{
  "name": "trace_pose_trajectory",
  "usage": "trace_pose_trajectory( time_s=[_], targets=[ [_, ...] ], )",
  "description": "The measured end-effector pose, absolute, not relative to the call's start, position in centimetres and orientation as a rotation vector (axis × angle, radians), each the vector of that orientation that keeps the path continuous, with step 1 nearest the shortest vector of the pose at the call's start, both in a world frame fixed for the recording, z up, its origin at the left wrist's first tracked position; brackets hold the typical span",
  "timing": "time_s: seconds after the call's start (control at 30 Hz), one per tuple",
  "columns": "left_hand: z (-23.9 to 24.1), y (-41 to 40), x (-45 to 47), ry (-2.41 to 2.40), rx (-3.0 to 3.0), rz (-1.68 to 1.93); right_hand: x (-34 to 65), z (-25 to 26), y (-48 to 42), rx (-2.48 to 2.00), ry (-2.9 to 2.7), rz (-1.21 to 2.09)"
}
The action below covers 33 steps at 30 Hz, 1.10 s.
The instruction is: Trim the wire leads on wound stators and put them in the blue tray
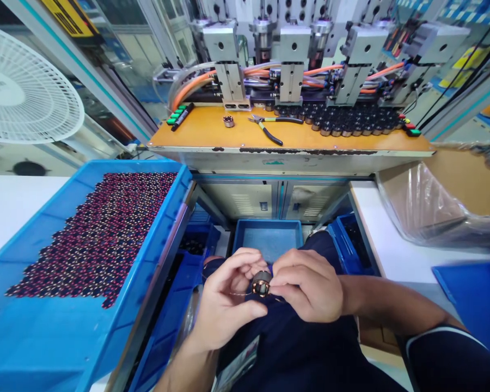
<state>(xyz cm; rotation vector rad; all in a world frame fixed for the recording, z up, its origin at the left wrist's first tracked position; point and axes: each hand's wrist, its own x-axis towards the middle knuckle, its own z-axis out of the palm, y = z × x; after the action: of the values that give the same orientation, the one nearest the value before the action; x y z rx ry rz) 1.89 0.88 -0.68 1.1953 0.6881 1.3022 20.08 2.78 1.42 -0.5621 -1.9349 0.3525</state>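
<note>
My left hand (pixel 224 296) and my right hand (pixel 308 286) meet over my lap, both pinched on one small wound copper coil part (pixel 261 283). A thin wire runs from the part under my left fingers. Both hands have curled fingers. A large blue tray (pixel 44 326) at my left carries several rows of similar dark parts (pixel 102 234). On the orange machine bench (pixel 204 130) ahead, more dark parts (pixel 351 122) stand in a row under the machine heads (pixel 292 65).
Pliers (pixel 269 128), a marker (pixel 182 116) and a loose ring (pixel 228 121) lie on the bench. Small blue bins (pixel 267 237) sit below it. A white fan (pixel 20 87) stands far left. A plastic-lined cardboard box (pixel 433 207) sits on the right table, with a blue tray corner (pixel 477 299).
</note>
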Motion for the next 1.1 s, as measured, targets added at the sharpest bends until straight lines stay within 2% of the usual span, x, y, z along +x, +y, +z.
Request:
trace_pose_trajectory(
  time_s=[0.17,0.37,0.83,1.03,1.1],
  targets=[
    [-0.4,0.5,1.2,0.716,1.198,1.075,20.3,1.2,2.8,-0.54,-1.951,0.299],
    [-0.5,0.0,1.7,0.788,1.242,1.227,20.2,1.2,2.8,-0.585,-1.944,0.289],
    [-0.9,0.7,2.2,0.369,0.979,1.325,20.5,1.1,3.0,-0.508,-1.925,0.292],
    [-0.8,1.2,2.0,0.516,1.043,0.932,20.9,0.7,3.6,-0.355,-1.965,0.058],
    [-0.6,1.2,2.1,0.555,1.069,0.899,21.1,0.8,3.8,-0.346,-2.006,0.022]
  ],
)
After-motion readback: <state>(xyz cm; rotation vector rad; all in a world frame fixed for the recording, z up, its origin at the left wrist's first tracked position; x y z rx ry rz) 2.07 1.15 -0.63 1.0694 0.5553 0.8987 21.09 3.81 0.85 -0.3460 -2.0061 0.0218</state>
